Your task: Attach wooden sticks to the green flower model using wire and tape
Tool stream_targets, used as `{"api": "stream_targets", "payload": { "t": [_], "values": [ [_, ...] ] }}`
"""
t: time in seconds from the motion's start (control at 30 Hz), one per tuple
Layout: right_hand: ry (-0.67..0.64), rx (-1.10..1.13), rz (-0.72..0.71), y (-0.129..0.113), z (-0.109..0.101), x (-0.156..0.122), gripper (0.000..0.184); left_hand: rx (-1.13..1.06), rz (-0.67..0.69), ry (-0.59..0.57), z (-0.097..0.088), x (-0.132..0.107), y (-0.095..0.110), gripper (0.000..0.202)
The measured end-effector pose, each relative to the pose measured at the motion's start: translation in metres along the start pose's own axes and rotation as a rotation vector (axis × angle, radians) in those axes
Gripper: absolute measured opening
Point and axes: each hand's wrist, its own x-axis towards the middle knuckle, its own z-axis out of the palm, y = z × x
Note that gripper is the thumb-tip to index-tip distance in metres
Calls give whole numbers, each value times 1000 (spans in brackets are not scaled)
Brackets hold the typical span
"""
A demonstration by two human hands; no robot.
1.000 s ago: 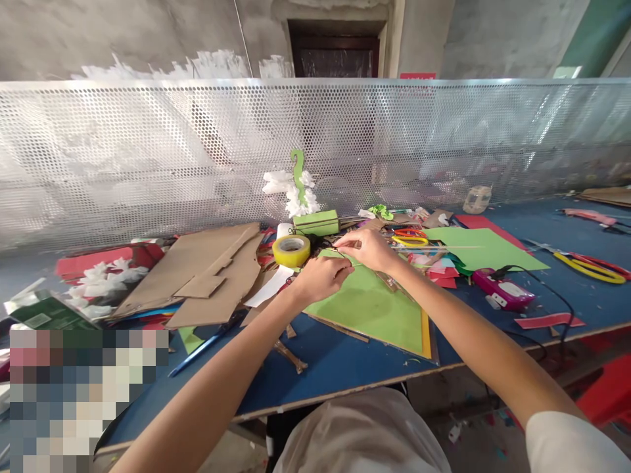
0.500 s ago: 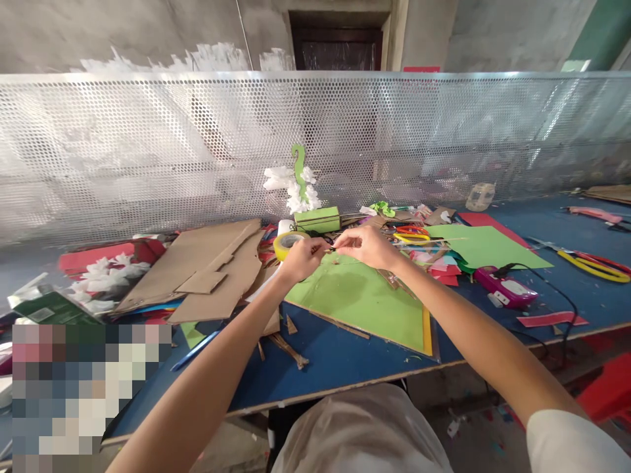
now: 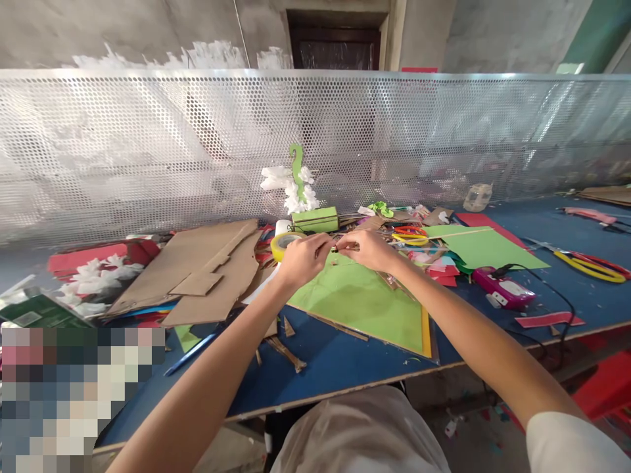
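My left hand (image 3: 306, 257) and my right hand (image 3: 367, 249) meet above the green sheet (image 3: 365, 299), both closed in a pinch. Between their fingertips is a tiny dark piece (image 3: 334, 248), too small to name. Just behind my left hand lies a roll of yellow tape (image 3: 282, 246). Beyond the hands stands a green paper-covered block (image 3: 315, 219). Above it rise a curled green paper shape (image 3: 296, 164) and white crumpled paper tufts (image 3: 300, 198).
Brown cardboard sheets (image 3: 211, 263) lie to the left. On the right are a light green sheet (image 3: 486, 248), a magenta device (image 3: 505, 287) with a black cable and yellow-and-red handled shears (image 3: 589, 264). A perforated metal screen (image 3: 197, 144) borders the blue table's far side.
My left hand has rolled slightly, its fingers now more curled toward the right hand. The right hand has shifted slightly, and the view has moved a little.
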Motion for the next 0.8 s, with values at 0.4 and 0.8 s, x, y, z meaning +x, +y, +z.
{"api": "stream_targets", "payload": {
  "t": [0.4,0.8],
  "values": [
    [125,66,3,5,-5,0,15,3,-20,-289,23,-9,-15,30],
    [14,15,-43,2,-2,-1,18,84,-96,10,1,1,-15,28]
  ]
}}
